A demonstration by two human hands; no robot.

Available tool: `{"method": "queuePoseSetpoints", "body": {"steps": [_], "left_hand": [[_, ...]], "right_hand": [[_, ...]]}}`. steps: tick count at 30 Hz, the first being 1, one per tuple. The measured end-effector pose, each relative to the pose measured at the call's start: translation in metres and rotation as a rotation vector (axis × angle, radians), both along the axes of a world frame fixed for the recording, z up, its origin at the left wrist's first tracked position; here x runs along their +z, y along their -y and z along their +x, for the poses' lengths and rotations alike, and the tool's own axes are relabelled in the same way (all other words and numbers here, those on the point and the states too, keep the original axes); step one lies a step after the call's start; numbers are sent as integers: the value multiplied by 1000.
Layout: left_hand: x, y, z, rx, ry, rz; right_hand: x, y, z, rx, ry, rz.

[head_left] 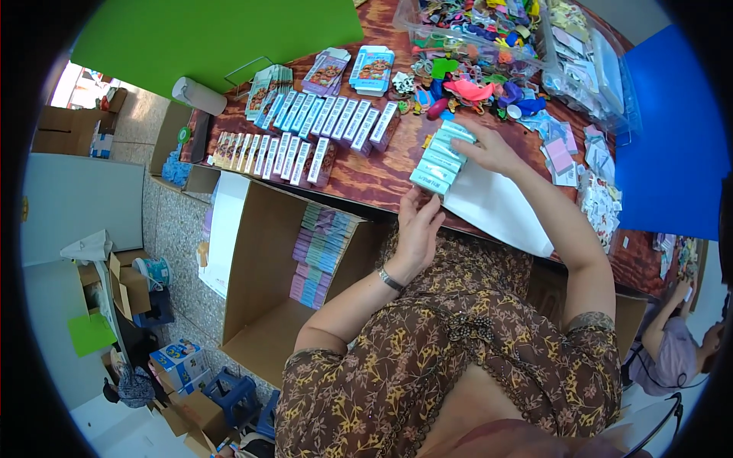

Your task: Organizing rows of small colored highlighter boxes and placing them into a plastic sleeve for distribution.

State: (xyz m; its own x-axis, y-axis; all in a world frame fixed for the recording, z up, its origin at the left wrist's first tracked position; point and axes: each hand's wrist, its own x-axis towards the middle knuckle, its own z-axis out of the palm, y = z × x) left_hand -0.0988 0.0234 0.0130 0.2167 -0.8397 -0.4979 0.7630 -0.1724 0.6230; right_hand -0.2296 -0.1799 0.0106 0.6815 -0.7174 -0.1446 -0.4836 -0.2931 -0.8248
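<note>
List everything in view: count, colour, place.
Slim boxes: several, teal, between the hands
Box rows: two, multicoloured, table left
Flat cartons: three piles, green, purple, blue, behind them
Trinkets: many, multicoloured, loose by the bins
Bins: two, clear, table's far right
Cards: many, pink and white, table right
Sheet: one, white, table's near edge
Table: one, red-brown, ahead
Open carton: one, brown, below table's left
Small boxes: many, pastel, inside it
Panels: two, green and blue, upper left, right
Stools: two, blue, lower left
Co-workers: at least one, lilac top, far right
Dress: one, brown floral, worn
Left hand: one, boxes' near end
Right hand: one, boxes' far end
</note>
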Motion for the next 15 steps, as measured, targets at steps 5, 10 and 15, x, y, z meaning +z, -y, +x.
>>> {"method": "queuePoseSetpoints", "body": {"steps": [5,10,15], "left_hand": [[-4,29,19,77,27,-72],[-5,14,15,31,92,-87],[-19,16,15,47,122,-116]], "right_hand": [[2,28,30,14,138,32],[-7,21,17,113,41,13],[-15,20,19,134,119,-68]]}}
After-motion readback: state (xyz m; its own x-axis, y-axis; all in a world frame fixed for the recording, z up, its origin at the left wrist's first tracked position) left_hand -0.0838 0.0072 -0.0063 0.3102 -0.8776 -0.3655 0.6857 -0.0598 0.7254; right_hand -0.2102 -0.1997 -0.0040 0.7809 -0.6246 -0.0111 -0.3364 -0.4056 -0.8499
